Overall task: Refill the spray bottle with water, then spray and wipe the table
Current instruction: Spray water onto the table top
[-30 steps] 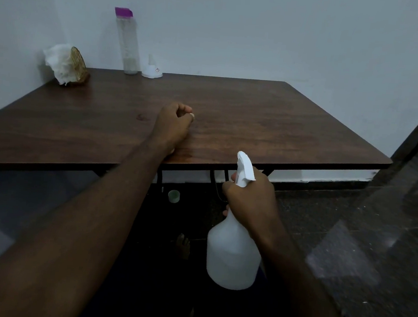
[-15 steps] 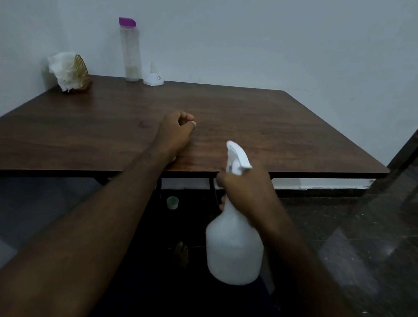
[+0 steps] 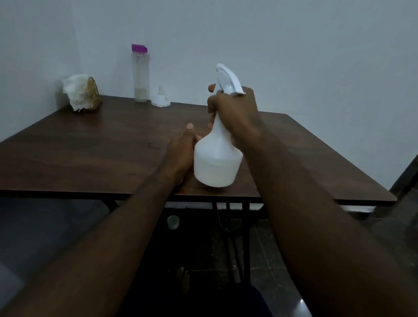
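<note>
My right hand (image 3: 235,110) grips the neck of a white spray bottle (image 3: 216,161), held upright just above the near edge of the dark wooden table (image 3: 90,148). The nozzle points away and to the left. Beside the bottle's body, on its left, is my left hand (image 3: 182,151), fingers extended and touching or nearly touching the bottle's side. A tall clear water bottle with a purple cap (image 3: 140,74) stands at the table's far edge by the wall. Crumpled white tissue (image 3: 75,91) sits in a gold holder (image 3: 93,94) at the far left corner.
A small white funnel-like piece (image 3: 160,99) lies next to the water bottle. Walls close off the table's far and left sides. A small green cup (image 3: 172,222) lies on the floor under the table, near the metal legs (image 3: 236,236). Dark tiled floor extends to the right.
My right hand has lifted the spray bottle from below the table's edge to above the tabletop. My left hand has unclenched from a fist and moved against the bottle's side.
</note>
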`<state>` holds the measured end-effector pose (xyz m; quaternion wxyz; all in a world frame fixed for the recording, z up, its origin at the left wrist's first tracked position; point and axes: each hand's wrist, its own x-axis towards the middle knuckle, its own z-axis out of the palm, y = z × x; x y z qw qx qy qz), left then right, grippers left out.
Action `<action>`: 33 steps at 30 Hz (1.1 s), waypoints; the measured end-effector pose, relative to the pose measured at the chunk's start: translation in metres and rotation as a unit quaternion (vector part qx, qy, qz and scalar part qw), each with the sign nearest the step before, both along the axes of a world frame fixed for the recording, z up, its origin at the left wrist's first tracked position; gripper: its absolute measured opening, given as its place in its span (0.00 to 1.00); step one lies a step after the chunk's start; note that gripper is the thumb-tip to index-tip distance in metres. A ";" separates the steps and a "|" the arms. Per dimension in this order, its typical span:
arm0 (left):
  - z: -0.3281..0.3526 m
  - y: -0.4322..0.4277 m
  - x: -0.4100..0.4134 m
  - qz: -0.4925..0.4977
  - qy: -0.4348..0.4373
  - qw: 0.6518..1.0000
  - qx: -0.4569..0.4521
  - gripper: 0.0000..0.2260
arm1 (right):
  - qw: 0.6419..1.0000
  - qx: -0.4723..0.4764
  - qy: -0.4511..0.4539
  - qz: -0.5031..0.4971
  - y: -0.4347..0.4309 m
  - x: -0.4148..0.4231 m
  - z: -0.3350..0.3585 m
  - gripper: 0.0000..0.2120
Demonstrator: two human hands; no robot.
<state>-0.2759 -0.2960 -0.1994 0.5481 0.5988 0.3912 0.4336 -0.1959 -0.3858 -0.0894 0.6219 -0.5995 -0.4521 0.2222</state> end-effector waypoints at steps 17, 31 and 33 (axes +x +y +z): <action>0.002 0.003 0.011 -0.014 -0.037 0.999 0.010 0.28 | 0.992 0.001 -0.111 -0.063 -0.001 0.007 -0.065 0.23; 0.001 0.004 -0.003 0.013 -0.033 0.999 -0.031 0.24 | 0.964 -0.128 -0.234 -0.010 0.001 0.012 -0.067 0.33; 0.005 0.015 -0.007 0.020 -0.026 0.999 -0.027 0.24 | 0.959 -0.132 -0.249 0.004 0.014 0.014 -0.052 0.31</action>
